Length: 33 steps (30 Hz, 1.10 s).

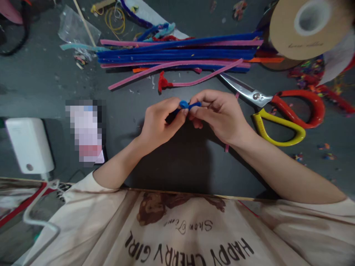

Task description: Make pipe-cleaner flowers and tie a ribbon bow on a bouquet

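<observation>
A short blue pipe cleaner, curled into a small loop at its left end, is pinched between my two hands above the dark table. My left hand grips it near the loop with thumb and forefinger. At its right end, the fingertips of my right hand are closed on it. Part of the piece is hidden by my fingers. Just beyond my hands lies a pink pipe cleaner with a red bow-like head at its left end.
Several blue pipe cleaners lie in a bundle with pink ones. Scissors with red and yellow handles rest at right, near a cardboard ribbon spool. A phone and a white power bank with a cable are at left.
</observation>
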Available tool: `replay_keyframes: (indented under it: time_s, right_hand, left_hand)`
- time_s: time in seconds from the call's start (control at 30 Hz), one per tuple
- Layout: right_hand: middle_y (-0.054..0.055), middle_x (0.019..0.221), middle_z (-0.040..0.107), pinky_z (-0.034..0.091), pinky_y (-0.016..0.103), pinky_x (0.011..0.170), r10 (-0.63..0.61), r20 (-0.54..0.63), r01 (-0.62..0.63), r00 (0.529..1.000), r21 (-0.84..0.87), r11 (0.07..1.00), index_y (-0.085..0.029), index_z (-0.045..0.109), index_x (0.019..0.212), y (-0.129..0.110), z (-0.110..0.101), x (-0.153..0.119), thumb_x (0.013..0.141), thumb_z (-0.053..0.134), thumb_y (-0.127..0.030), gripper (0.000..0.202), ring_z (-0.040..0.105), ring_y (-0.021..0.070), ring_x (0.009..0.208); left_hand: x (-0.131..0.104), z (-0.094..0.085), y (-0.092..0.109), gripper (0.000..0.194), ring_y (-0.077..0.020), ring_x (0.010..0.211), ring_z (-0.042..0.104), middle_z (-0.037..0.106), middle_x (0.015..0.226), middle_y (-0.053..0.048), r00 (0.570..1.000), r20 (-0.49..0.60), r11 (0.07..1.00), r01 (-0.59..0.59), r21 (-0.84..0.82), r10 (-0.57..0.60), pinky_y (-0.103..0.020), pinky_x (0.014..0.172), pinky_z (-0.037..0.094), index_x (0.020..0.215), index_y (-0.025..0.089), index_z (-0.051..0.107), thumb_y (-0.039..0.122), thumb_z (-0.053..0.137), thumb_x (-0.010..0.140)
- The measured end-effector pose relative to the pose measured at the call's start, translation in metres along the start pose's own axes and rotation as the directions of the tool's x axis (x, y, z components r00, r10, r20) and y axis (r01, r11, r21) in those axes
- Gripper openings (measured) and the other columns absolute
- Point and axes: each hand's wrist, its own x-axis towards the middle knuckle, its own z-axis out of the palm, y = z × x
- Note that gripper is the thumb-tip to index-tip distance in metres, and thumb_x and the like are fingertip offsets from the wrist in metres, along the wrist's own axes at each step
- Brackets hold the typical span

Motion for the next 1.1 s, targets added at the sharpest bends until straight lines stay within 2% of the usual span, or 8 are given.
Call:
replay_keyframes:
  time_s: [0.2, 0.33, 0.43, 0.53, 0.63, 0.73, 0.9, 1.1]
  right_hand:
    - [-0.001, 0.075, 0.065, 0.049, 0.020, 0.060, -0.580, 0.209, 0.558, 0.787, -0.642, 0.526, -0.019, 0.061, 0.087, 0.005, -0.010, -0.004, 0.086, 0.047, -0.011, 0.015, 0.060, 0.0071, 0.066]
    - [-0.001, 0.083, 0.070, 0.053, 0.022, 0.069, -0.722, 0.511, 0.693, 0.468, -0.718, -0.059, -0.023, 0.062, 0.091, 0.008, -0.020, -0.005, 0.091, 0.043, -0.016, 0.020, 0.064, 0.0085, 0.073]
    - [-0.004, 0.083, 0.071, 0.054, 0.021, 0.069, -0.734, 0.576, 0.727, 0.360, -0.667, -0.166, -0.026, 0.061, 0.090, 0.008, -0.023, -0.007, 0.088, 0.051, -0.019, 0.012, 0.064, 0.0083, 0.069]
    - [-0.001, 0.086, 0.071, 0.053, 0.023, 0.072, -0.739, 0.426, 0.702, 0.522, -0.706, 0.090, -0.026, 0.059, 0.097, 0.008, -0.020, -0.007, 0.086, 0.052, -0.015, 0.017, 0.065, 0.0104, 0.076]
    - [0.001, 0.081, 0.067, 0.052, 0.022, 0.062, -0.581, 0.137, 0.510, 0.803, -0.663, 0.548, -0.021, 0.058, 0.094, 0.006, -0.011, -0.004, 0.086, 0.051, -0.014, 0.013, 0.062, 0.0090, 0.069]
    - [-0.003, 0.065, 0.060, 0.045, 0.018, 0.045, -0.209, -0.021, 0.198, 0.978, -0.234, 0.952, -0.018, 0.057, 0.081, 0.003, -0.005, 0.001, 0.083, 0.059, -0.024, 0.007, 0.055, 0.0054, 0.050]
    - [-0.004, 0.057, 0.059, 0.040, 0.015, 0.037, 0.116, -0.009, -0.112, 0.993, 0.178, 0.978, -0.015, 0.055, 0.069, -0.003, -0.003, 0.005, 0.079, 0.064, -0.022, 0.016, 0.054, 0.0040, 0.042]
    - [-0.005, 0.055, 0.059, 0.039, 0.015, 0.037, 0.098, -0.010, -0.095, 0.995, 0.161, 0.982, -0.015, 0.057, 0.071, -0.002, -0.005, 0.006, 0.078, 0.061, -0.015, 0.009, 0.053, 0.0040, 0.042]
  left_hand:
    - [0.007, -0.006, 0.006, 0.026, -0.0022, 0.042, 0.044, 0.050, 0.050, 0.005, 0.929, 0.264, 0.789, 0.361, -0.497, -0.258, -0.016, 0.039, 0.032, 0.062, 0.016, 0.053, 0.033, 0.058, 0.080]
    - [0.011, -0.010, 0.009, 0.028, -0.0013, 0.032, 0.035, 0.041, 0.041, 0.007, 0.712, 0.658, 0.369, 0.697, -0.615, -0.246, -0.017, 0.037, 0.039, 0.056, 0.016, 0.051, 0.034, 0.063, 0.075]
    - [0.012, -0.009, 0.009, 0.033, 0.0004, 0.028, 0.026, 0.033, 0.038, 0.008, 0.567, 0.817, 0.148, 0.821, -0.551, -0.102, -0.017, 0.036, 0.040, 0.052, 0.017, 0.046, 0.034, 0.066, 0.071]
    - [0.009, -0.005, 0.009, 0.030, -0.0005, 0.032, 0.034, 0.038, 0.041, 0.007, 0.713, 0.665, 0.245, 0.701, -0.669, -0.223, -0.016, 0.039, 0.041, 0.056, 0.016, 0.050, 0.034, 0.065, 0.074]
    - [0.004, -0.001, 0.006, 0.029, -0.0014, 0.042, 0.046, 0.049, 0.050, 0.005, 0.918, 0.241, 0.608, 0.391, -0.691, -0.316, -0.015, 0.042, 0.040, 0.063, 0.016, 0.055, 0.038, 0.061, 0.081]
    - [0.000, 0.001, 0.004, 0.032, -0.0018, 0.046, 0.047, 0.053, 0.056, 0.005, 0.969, -0.014, 0.853, 0.210, -0.477, -0.247, -0.017, 0.043, 0.037, 0.064, 0.018, 0.055, 0.042, 0.058, 0.083]
    - [-0.004, 0.001, 0.004, 0.030, -0.0048, 0.052, 0.045, 0.052, 0.058, 0.003, 0.988, -0.120, 0.989, 0.082, -0.126, -0.097, -0.023, 0.051, 0.037, 0.065, 0.019, 0.053, 0.037, 0.051, 0.089]
    - [-0.005, 0.006, -0.001, 0.019, -0.0067, 0.056, 0.046, 0.051, 0.060, 0.003, 0.978, -0.113, 0.977, -0.160, 0.140, 0.176, -0.023, 0.055, 0.037, 0.069, 0.020, 0.049, 0.023, 0.050, 0.087]
